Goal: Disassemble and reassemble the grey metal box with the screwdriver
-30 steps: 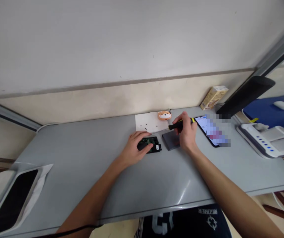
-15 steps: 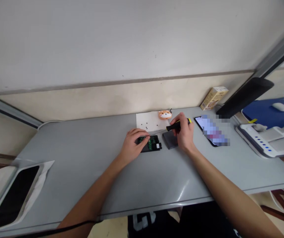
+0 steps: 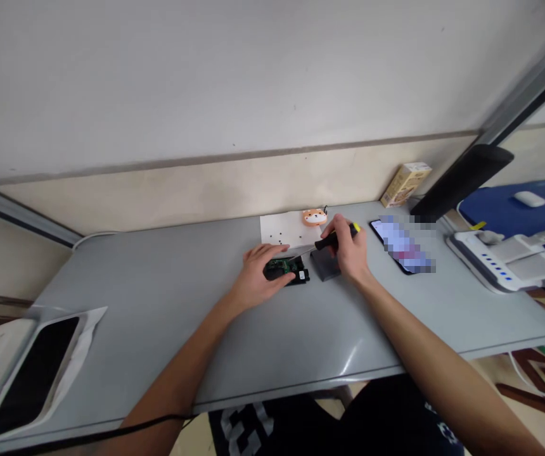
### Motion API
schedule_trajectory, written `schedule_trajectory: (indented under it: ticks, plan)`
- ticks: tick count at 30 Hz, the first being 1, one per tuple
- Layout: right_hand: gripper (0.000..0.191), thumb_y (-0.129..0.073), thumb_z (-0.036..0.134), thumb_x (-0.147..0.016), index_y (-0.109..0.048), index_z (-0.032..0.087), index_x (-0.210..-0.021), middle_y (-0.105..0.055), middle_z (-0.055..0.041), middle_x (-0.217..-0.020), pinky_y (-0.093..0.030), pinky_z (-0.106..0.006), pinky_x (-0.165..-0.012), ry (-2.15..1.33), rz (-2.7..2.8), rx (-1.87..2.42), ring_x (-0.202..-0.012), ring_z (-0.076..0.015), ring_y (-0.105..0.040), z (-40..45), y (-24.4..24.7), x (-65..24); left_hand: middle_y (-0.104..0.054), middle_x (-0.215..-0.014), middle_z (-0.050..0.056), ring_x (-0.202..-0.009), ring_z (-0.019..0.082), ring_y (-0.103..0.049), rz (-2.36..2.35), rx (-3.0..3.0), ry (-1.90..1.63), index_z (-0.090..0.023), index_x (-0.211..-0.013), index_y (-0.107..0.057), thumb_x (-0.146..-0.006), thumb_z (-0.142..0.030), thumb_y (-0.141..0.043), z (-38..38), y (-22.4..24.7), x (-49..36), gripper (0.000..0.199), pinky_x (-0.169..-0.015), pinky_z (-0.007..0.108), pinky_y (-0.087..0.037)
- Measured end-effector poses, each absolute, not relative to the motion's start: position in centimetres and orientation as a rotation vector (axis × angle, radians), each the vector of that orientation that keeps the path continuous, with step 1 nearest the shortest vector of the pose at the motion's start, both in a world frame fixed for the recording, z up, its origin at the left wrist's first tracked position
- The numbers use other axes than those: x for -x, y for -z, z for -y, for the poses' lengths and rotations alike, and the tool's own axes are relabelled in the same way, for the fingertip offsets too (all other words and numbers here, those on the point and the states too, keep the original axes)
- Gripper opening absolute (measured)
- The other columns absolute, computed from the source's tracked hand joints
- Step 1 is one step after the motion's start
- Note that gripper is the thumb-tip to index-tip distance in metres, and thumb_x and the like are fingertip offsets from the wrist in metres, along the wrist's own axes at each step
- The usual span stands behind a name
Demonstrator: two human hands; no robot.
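My right hand [image 3: 349, 250] is closed round the black and yellow handle of a screwdriver [image 3: 332, 240], whose thin shaft slants down-left to a small black device with a green circuit board [image 3: 284, 265]. Thumb and fingers of my left hand [image 3: 257, 277] are spread around the device's left part, steadying it on the grey table. Under my right hand, just right of the device, lies a dark flat square piece [image 3: 324, 266]. Behind the device, several tiny dark screws [image 3: 281, 239] rest on a white sheet [image 3: 267, 221].
An orange and white animal-face case [image 3: 315, 217] sits on the sheet's right end. Further right are a phone [image 3: 391, 244], a small carton [image 3: 403, 185], a black cylinder [image 3: 465, 183] and a white device with blue lights [image 3: 500, 266]. A tablet-like object [image 3: 35, 373] lies front left.
My left thumb and fingers have moved apart, from a pinch at the screwdriver tip to a spread around the device. The screwdriver's tip has shifted slightly right. The camera view has shifted a little.
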State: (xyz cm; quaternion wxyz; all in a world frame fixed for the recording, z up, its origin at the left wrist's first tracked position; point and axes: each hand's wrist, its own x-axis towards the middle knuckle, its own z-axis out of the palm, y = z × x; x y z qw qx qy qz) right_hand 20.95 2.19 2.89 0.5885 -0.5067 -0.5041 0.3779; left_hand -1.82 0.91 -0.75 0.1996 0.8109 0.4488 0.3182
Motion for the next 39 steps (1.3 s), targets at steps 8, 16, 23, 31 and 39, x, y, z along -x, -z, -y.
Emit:
schedule_trajectory:
  ticks: [8, 16, 23, 31, 39]
  plan:
    - [0.058, -0.049, 0.065, -0.098, -0.063, 0.019, -0.065, -0.054, 0.0011, -0.057, -0.035, -0.026, -0.051, -0.767, 1.355, 1.252, -0.052, -0.0114, -0.047, -2.6, -2.0, -21.3, -0.059, -0.149, 0.008, -0.137, 0.03, -0.053, -1.178, -2.407, -0.578, -0.03, -0.15, -0.049, -0.091, -0.041, -0.074, -0.8, 1.1, 2.1, 0.065, -0.118, 0.051, -0.036]
    - [0.058, -0.048, 0.063, -0.099, -0.063, 0.019, -0.064, -0.055, 0.0009, -0.057, -0.037, -0.027, -0.056, -0.735, 1.456, 1.233, -0.054, -0.0124, -0.049, -2.5, -2.0, -21.3, -0.063, -0.145, 0.006, -0.133, 0.029, -0.057, -1.186, -2.39, -0.62, -0.033, -0.148, -0.05, -0.091, -0.038, -0.074, -0.9, 1.5, 2.1, 0.062, -0.117, 0.05, -0.037]
    - [0.058, -0.048, 0.061, -0.1, -0.063, 0.019, -0.063, -0.055, 0.0012, -0.056, -0.036, -0.027, -0.055, -0.736, 1.44, 1.234, -0.054, -0.0117, -0.048, -2.5, -2.2, -21.3, -0.064, -0.144, 0.005, -0.132, 0.028, -0.058, -1.201, -2.39, -0.589, -0.032, -0.145, -0.053, -0.092, -0.037, -0.074, -0.6, 0.6, 1.8, 0.058, -0.116, 0.049, -0.037]
    - [0.057, -0.048, 0.062, -0.1, -0.064, 0.019, -0.065, -0.058, 0.0005, -0.057, -0.04, -0.027, -0.057, -0.725, 1.468, 1.246, -0.055, -0.0126, -0.051, -2.5, -2.1, -21.0, -0.066, -0.141, 0.003, -0.128, 0.028, -0.06, -1.194, -2.439, -0.62, -0.034, -0.143, -0.053, -0.09, -0.038, -0.076, -1.1, 1.7, 2.1, 0.058, -0.115, 0.05, -0.037]
    - [0.047, -0.048, 0.055, -0.1, -0.058, 0.021, -0.068, -0.056, 0.0011, -0.062, -0.041, -0.029, -0.06, -0.704, 1.547, 1.254, -0.06, -0.0141, -0.05, -2.6, -2.9, -20.2, -0.071, -0.131, 0.003, -0.124, 0.027, -0.062, -1.132, -2.502, -0.676, -0.029, -0.119, -0.065, -0.091, -0.036, -0.075, -1.2, 1.8, 2.0, 0.03, -0.11, 0.048, -0.04]
